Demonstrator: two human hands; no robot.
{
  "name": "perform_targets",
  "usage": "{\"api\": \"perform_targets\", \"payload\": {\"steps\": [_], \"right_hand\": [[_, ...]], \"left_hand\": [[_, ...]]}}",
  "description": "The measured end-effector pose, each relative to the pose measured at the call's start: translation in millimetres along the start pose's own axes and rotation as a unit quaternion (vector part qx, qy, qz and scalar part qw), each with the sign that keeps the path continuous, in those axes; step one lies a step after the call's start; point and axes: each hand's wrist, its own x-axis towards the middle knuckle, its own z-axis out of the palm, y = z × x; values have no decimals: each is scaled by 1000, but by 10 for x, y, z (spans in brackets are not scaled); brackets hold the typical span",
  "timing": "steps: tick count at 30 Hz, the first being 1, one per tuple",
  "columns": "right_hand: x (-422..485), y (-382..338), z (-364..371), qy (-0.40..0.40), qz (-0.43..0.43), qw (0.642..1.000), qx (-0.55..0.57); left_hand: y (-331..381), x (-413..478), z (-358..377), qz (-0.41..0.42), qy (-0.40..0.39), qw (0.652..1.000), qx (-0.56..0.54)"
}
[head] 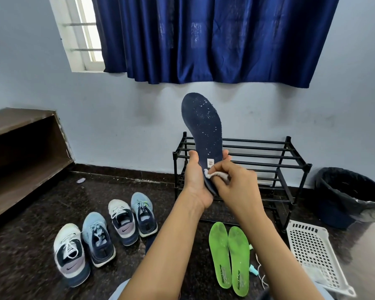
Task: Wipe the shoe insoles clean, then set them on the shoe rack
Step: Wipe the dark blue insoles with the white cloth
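Forearms [171, 245] are reaching in from the bottom. The left hand [196, 180] is gripping the navy insole [204, 124] by its heel, fingers curled round it, holding it toe-up in the air in front of the shoe rack [268, 152]. The right hand [240, 187] is pinching a white cloth [217, 175] against the heel end. White specks [206, 109] are sitting all over the toe half, so I'd be running long strokes heel to toe while bracing the back so it isn't flexing. Green insoles [230, 256] are lying on the floor [30, 245] just in front of the rack, probably next in line.
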Motion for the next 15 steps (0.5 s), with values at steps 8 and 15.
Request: {"api": "perform_targets", "payload": {"steps": [8,15], "right_hand": [[70,3,84,42,20,999,-26],[22,-58,26,-71,67,994,43]], "left_hand": [[-75,-63,-48,-14,1,1000,21],[-6,-37,-135,-7,8,1000,21]]}}
